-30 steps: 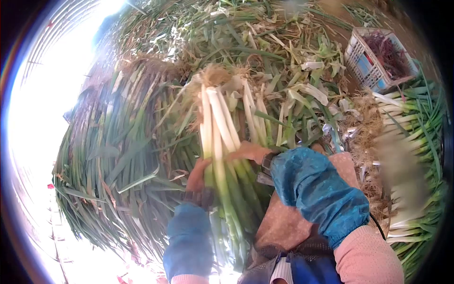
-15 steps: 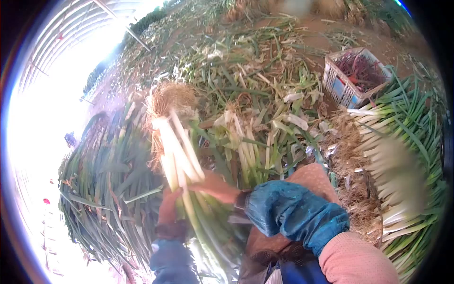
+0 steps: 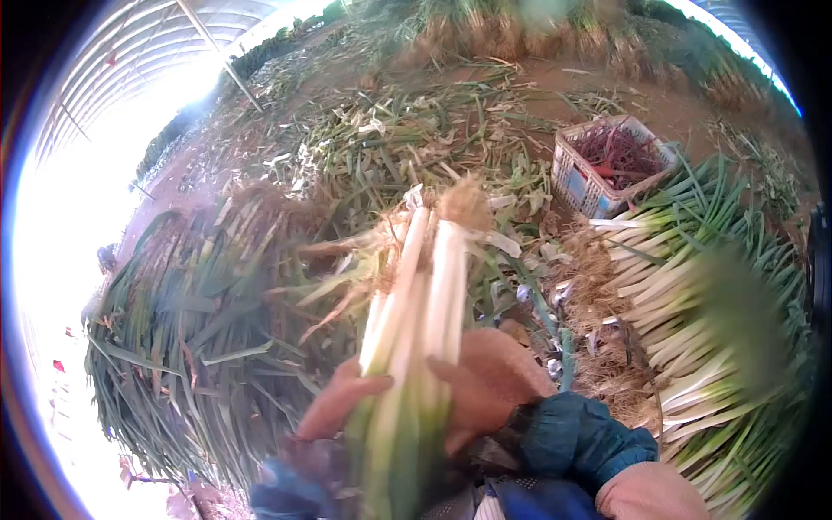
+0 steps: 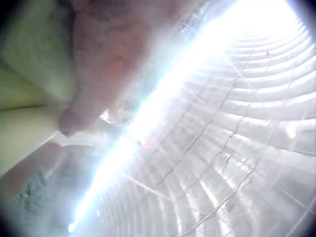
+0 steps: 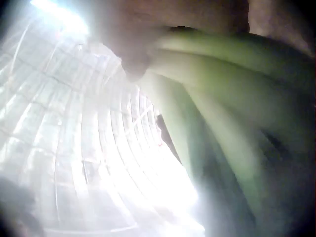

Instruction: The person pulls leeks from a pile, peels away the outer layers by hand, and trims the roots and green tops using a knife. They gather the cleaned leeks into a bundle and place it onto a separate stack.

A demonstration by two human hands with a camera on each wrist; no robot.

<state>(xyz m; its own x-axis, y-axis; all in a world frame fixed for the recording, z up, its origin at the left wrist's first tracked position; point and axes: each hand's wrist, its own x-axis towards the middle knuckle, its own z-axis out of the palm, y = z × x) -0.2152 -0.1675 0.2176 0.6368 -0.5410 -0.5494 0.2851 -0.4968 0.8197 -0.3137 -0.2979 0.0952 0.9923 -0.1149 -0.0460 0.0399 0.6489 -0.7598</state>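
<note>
Holds leeks (image 3: 409,347) in curled left hand (image 3: 336,402) and curled right hand (image 3: 478,394) — probably firm but slick, easily bruised, best gripped mid-stalk

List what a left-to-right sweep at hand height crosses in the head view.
Heap of leeks → left hand → held leeks → right hand → blue-green right sleeve → laid-out leek row.

Leek bunch (image 3: 414,338) between left heap (image 3: 204,329) and right row (image 3: 663,316); crate (image 3: 582,186) behind row, perhaps touching.
</note>
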